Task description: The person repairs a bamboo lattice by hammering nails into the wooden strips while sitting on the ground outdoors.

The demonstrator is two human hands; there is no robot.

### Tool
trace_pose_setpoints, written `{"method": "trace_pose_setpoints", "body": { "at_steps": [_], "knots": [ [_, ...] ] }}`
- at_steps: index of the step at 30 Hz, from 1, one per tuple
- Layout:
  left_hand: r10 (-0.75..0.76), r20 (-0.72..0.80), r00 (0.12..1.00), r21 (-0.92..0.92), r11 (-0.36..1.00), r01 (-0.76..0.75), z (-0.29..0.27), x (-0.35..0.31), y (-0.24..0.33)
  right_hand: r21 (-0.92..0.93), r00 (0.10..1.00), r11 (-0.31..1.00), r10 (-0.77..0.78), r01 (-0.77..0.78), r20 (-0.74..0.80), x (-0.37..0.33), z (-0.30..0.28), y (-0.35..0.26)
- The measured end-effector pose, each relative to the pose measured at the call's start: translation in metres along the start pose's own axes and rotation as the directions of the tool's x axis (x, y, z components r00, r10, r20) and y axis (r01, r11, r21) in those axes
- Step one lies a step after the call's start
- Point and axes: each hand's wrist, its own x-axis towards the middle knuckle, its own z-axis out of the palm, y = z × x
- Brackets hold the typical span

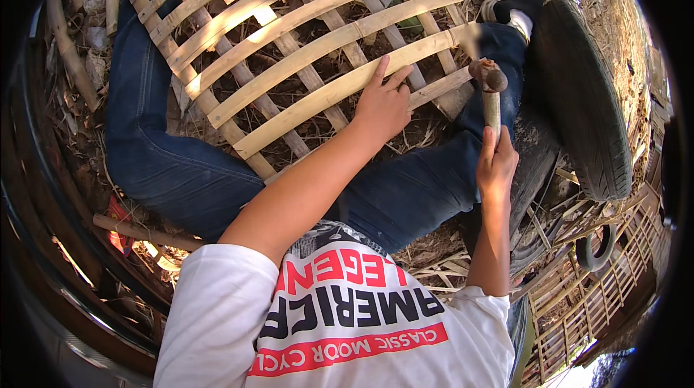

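A lattice panel of pale split-bamboo slats (pixel 318 37) lies across my legs, its long strips crossing over other slats. My left hand (pixel 387 106) rests on the panel near its near right edge, with two fingers stretched out over a slat and the others partly hidden. In my right hand (pixel 497 164) is a hammer (pixel 491 102), gripped by its pale wooden handle. Its rusty brown head points up, just right of the panel's right corner. Close to the hammer head, the slat ends look blurred.
Worn black tyres (pixel 584 99) stand and lie at the right. Beyond my right arm is another slatted panel (pixel 593 308) with a small dark ring (pixel 597 249) on it. A wooden stick (pixel 144 231) lies at the left. Dry straw and litter cover the ground.
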Motion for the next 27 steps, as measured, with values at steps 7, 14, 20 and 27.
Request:
{"method": "trace_pose_setpoints", "body": {
  "at_steps": [7, 14, 20, 27],
  "knots": [
    [0.009, 0.070, 0.998, 0.024, 1.000, -0.011, -0.003, 0.004, 0.001, -0.125, 0.997, 0.991, -0.037, 0.046, 0.071, 0.015, 0.010, 0.006],
    [-0.008, 0.024, 1.000, 0.052, 0.999, 0.007, -0.001, -0.001, -0.004, -0.181, 0.994, 0.983, -0.020, 0.040, 0.110, 0.019, 0.021, 0.016],
    [0.004, -0.029, 1.000, 0.059, 0.998, -0.002, 0.001, -0.002, -0.003, -0.050, 1.000, 0.999, -0.005, 0.007, 0.029, -0.001, 0.014, -0.008],
    [0.024, 0.025, 0.999, 0.088, 0.996, -0.026, -0.001, 0.001, 0.001, -0.043, 0.998, 0.998, 0.052, -0.051, 0.025, -0.001, 0.002, -0.011]
  ]
}}
